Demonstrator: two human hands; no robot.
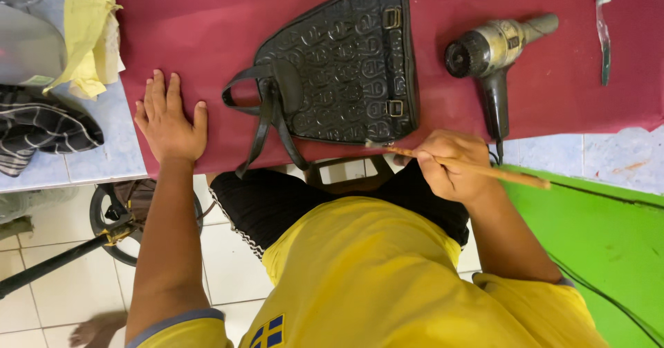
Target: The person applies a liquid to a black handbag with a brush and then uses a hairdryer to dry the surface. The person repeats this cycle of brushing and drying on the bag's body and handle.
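A thin wooden-handled brush [460, 165] is pinched in the right hand [449, 165], fingers closed round the shaft, its tip laid against the lower edge of a black embossed handbag [353, 64]. The brush is judged light and stiff, best gripped near the ferrule. The bag is judged soft, floppy at the straps. It lies flat on a red cloth [194, 23], close to the table's near edge. The left hand [169, 120] is spread flat on the cloth, holding nothing. A hair dryer [494, 51] and toothbrush [604, 30] are noted rightward; open cloth is left between.
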